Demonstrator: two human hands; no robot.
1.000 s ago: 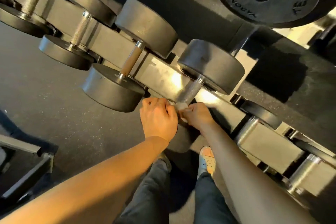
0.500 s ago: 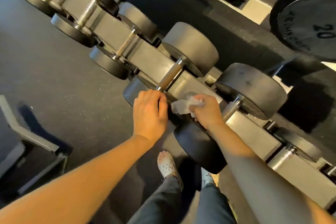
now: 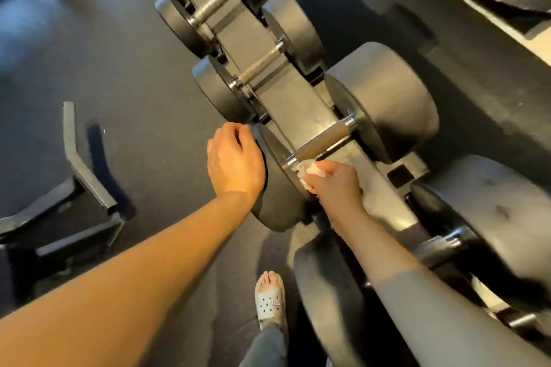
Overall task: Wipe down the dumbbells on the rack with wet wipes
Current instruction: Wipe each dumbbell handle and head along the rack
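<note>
R fingertips [image 3: 328, 168] are clenched on the wet wipe [image 3: 308, 171]. It's bunched into a wad and pressed at the near collar of the handle [image 3: 322, 140], at 10 o'clock from my right hand [image 3: 335, 188]. L fingers [image 3: 235, 134] curl over the rim of the near head [image 3: 277, 208], so my left hand [image 3: 235, 161] grips the dumbbell [image 3: 387, 104] from the 9 o'clock side, w/ the palm on top. It lies in its cradle on the rack [image 3: 286, 98], handle running from 8 towards 2 o'clock

Step in hand, I reckon: wiping the grip. To do it well:
- open the wad a bit so the wipe wraps round the bar, not just dabs the top
- slide along the bar twd 2 o'clock, up to the far collar, twisting my wrist to reach the underside
- L hand should brace the head so the bar doesn't roll in the cradle
- then do both head faces & rims, which prob need a fresh fold

Next dumbbell [image 3: 477, 202] waits at 4 o'clock, and smaller ones [image 3: 253, 65] sit up the rack twd 11. My sandalled foot [image 3: 269, 304] is under the near head at 6 o'clock, so don't nudge the weight off
</note>
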